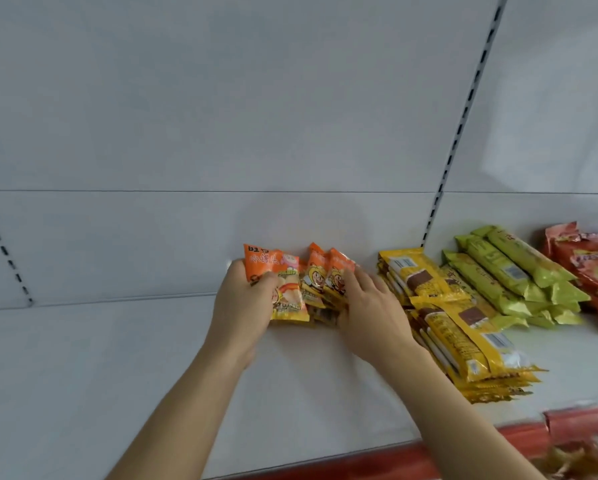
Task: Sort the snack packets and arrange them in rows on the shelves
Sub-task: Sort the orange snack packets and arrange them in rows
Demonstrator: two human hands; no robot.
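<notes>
Several small orange-and-yellow snack packets stand in a tight bunch at the back of the white shelf. My left hand grips the leftmost orange packet with its thumb across the front. My right hand holds the right side of the bunch, fingers over the rightmost packet. To the right lie stacks of long yellow packets, long green packets and red packets.
The shelf's white back panel rises behind the packets, with a slotted upright on the right. A red strip runs along the shelf's front edge. More blurred packets sit at the bottom right.
</notes>
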